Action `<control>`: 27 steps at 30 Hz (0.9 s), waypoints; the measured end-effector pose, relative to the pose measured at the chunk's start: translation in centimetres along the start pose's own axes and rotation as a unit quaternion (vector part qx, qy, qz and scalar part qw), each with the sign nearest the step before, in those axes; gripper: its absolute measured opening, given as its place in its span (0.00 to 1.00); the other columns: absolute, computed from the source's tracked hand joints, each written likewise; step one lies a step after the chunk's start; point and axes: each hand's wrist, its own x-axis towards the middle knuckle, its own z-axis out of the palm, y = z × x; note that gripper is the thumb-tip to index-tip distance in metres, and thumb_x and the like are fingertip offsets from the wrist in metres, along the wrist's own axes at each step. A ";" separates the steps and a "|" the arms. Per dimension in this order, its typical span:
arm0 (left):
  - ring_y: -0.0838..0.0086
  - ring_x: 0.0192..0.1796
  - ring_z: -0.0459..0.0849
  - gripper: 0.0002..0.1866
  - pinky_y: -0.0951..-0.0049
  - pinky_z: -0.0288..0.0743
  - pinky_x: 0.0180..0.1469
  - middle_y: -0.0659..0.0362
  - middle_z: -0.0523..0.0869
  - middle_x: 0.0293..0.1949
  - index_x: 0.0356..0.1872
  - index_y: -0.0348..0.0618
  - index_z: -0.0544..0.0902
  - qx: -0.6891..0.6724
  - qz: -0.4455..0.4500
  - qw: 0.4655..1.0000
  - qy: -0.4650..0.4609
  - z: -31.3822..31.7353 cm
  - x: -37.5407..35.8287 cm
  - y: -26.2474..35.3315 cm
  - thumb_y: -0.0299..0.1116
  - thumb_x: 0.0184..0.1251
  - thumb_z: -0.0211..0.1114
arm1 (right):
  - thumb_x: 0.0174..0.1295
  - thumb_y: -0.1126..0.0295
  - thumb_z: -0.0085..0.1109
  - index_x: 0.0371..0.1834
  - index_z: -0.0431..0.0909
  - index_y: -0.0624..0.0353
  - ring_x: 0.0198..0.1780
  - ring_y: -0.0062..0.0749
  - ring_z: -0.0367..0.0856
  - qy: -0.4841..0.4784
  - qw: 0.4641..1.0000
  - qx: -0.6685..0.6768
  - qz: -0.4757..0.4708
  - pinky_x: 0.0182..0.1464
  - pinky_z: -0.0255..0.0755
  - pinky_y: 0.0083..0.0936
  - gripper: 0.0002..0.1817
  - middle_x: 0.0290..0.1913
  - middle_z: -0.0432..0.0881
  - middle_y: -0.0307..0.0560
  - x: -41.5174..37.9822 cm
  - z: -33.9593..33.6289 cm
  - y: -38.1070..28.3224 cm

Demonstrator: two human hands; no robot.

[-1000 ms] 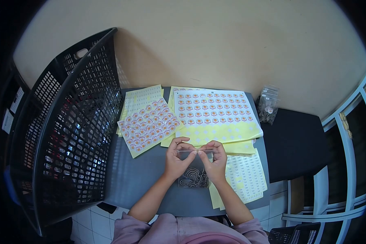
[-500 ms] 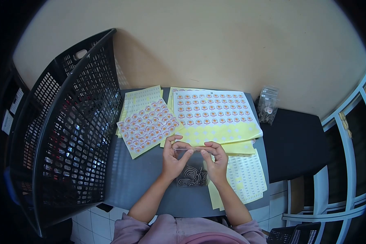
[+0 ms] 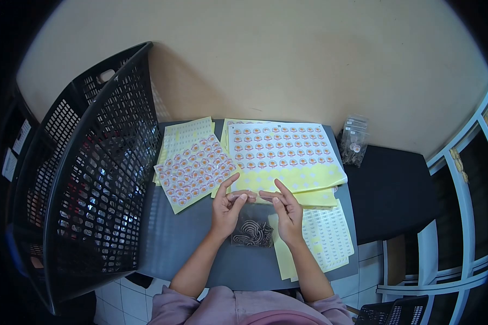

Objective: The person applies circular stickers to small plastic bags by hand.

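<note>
Two hands are working at the top edge of one clear bag (image 3: 252, 234), the left hand (image 3: 226, 212) and the right hand (image 3: 290, 218) each pinching it between thumb and bent forefinger. Both index fingers are pointing inward, nearly meeting. The bag is hanging down toward the wearer from between the hands, with coiled, striped cord-like pieces bunching in its lower part, above the grey table (image 3: 192, 244). Glare and thin film are making the mouth hard to read, so I can't fairly say whether it is sealed.

I'm judging the film to be soft, slick and light, with the coils giving the bottom a little weight and sagging; the flat top edge, near both corners, is offering the best hold.

Ahead of both hands, a large sticker sheet (image 3: 282, 147) is lying flat; a smaller sticker sheet (image 3: 192, 169) is slanting beyond the left hand. Printed labels (image 3: 326, 238) are lying beside the right forearm, and filled bags (image 3: 354, 149) are standing farther off, ahead and to its right. A black basket (image 3: 87, 116) is rising left of the left hand.
</note>
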 end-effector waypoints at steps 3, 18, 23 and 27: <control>0.73 0.39 0.80 0.25 0.73 0.74 0.46 0.51 0.81 0.36 0.62 0.37 0.54 -0.010 0.030 0.999 -0.009 0.1 0.0 0.0 0.23 0.65 0.47 | 0.64 0.73 0.42 0.59 0.60 0.67 0.44 0.25 0.77 0.000 0.999 -0.045 -0.010 0.50 0.66 0.23 0.20 0.41 0.81 0.50 0.0 -0.2 -0.2; 0.66 0.44 0.80 0.29 0.67 0.74 0.48 0.46 0.76 0.47 0.66 0.42 0.44 -0.087 0.003 0.996 -0.002 0.0 0.3 0.0 0.33 0.67 0.43 | 0.63 0.73 0.42 0.59 0.61 0.66 0.37 0.26 0.79 -0.007 0.999 -0.004 0.038 0.43 0.68 0.19 0.20 0.44 0.79 0.52 0.2 -0.7 -0.6; 0.68 0.45 0.79 0.29 0.72 0.71 0.49 0.47 0.76 0.48 0.65 0.41 0.50 -0.021 -0.033 0.986 -0.161 -0.8 0.3 -0.9 0.27 0.65 0.50 | 0.65 0.72 0.40 0.61 0.58 0.65 0.41 0.30 0.79 0.011 0.993 0.095 0.071 0.44 0.70 0.21 0.21 0.52 0.74 0.56 0.7 -1.7 -0.9; 0.70 0.42 0.80 0.20 0.75 0.72 0.47 0.49 0.81 0.38 0.56 0.35 0.62 0.035 -0.106 0.983 -0.147 -0.7 0.2 -1.5 0.24 0.63 0.51 | 0.63 0.71 0.45 0.62 0.56 0.65 0.54 0.38 0.72 0.061 0.997 0.037 -0.030 0.52 0.66 0.29 0.24 0.57 0.68 0.57 0.3 -3.3 -3.3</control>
